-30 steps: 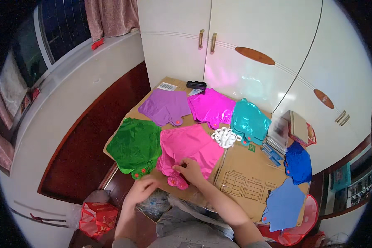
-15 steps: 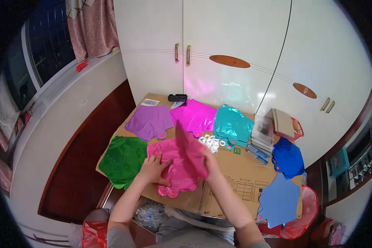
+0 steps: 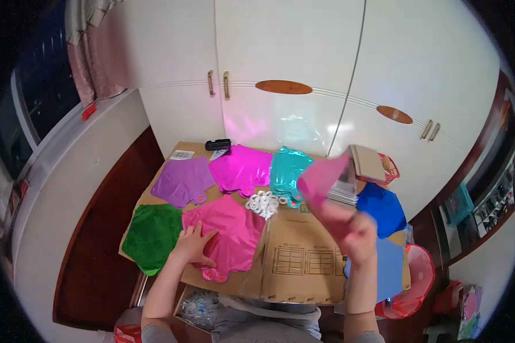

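Observation:
A stack of flat pink foil balloons (image 3: pixel 234 228) lies at the near left of a cardboard sheet (image 3: pixel 303 283), its tabs toward me. My left hand (image 3: pixel 194 246) presses on its left part, fingers spread. Raised to the right, my right hand (image 3: pixel 357 237) grips one thin pink foil balloon (image 3: pixel 323 177), lifted off the cardboard and blurred by motion. Left of the stack is a green foil pile (image 3: pixel 151 237). Behind lie purple (image 3: pixel 183 180), magenta (image 3: pixel 243 170) and teal foil balloons (image 3: pixel 289 171). Small white rings (image 3: pixel 263 204) are heaped beside the pink stack.
Dark blue (image 3: pixel 383 210) and grey-blue foil balloons (image 3: pixel 389 268) lie at the right, near a beige box (image 3: pixel 367 163) and a red basket (image 3: pixel 390 168). A black object (image 3: pixel 218 144) sits by the white cabinet (image 3: pixel 292 34). A red-and-clear bag (image 3: pixel 420 280) hangs at the right edge.
My right hand has moved right and up with one pink balloon, away from the stack. My left hand stays on the stack. The view has shifted to the right.

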Motion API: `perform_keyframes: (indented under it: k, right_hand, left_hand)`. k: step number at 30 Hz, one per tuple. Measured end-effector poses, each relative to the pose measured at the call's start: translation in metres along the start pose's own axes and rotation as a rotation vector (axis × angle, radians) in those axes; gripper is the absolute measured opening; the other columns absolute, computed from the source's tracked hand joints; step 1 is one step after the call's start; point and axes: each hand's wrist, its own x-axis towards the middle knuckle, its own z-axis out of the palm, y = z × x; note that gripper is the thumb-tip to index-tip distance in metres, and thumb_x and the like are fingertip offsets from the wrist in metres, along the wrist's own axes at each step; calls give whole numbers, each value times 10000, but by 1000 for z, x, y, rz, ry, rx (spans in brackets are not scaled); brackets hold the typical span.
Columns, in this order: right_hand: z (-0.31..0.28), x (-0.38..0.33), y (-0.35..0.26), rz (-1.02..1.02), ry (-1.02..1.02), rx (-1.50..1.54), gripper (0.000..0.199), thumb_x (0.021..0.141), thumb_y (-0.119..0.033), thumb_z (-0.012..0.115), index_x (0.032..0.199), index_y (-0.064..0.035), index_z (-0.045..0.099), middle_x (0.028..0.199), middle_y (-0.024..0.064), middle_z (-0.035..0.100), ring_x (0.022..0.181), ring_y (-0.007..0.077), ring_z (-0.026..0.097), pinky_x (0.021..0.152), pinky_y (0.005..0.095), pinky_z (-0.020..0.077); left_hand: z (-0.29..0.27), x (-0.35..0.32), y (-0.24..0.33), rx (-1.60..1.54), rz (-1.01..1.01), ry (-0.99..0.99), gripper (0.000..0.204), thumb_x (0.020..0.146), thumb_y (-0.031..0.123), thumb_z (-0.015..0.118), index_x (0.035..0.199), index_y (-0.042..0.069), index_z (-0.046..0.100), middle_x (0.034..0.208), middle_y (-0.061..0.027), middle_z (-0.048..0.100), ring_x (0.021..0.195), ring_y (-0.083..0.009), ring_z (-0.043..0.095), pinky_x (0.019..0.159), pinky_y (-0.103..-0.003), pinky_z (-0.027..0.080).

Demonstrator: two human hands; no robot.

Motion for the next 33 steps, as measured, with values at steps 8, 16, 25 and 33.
perform_keyframes:
  k: [8,16,25,33]
  right_hand:
    - [-1,-92,74,445,-559,-968,134,816,-165,584,831,-47,522,1296,113,535,1339,367,342,1055,661,172]
    - [-14,-132,101,569,-522,-1054,231,807,-229,596,980,-76,589,1264,79,548,1338,327,343,1051,692,133]
    - [-7,-132,93,534,-508,-1091,255,802,-258,607,967,-65,612,1324,94,503,1349,323,325,1062,680,116]
    - [-20,-148,31,616,-56,-1419,382,754,-287,672,1038,-45,590,1275,151,525,1218,327,467,1031,492,349]
  left_hand:
    - [-8,-10,2,13,-22,-98,1156,439,630,808,1434,298,322,1465,-271,247,1295,-441,314,1019,-515,302]
    - [-8,-11,8,35,-32,-137,1194,439,644,803,1447,248,300,1486,-245,223,1299,-426,310,1021,-516,305]
    - [-13,12,13,75,-55,-140,1199,437,641,803,1441,208,311,1478,-225,261,1307,-417,310,1035,-525,296]
    - [-42,15,64,211,130,19,766,586,614,741,1058,27,601,966,-98,652,1056,-305,543,899,-488,402]
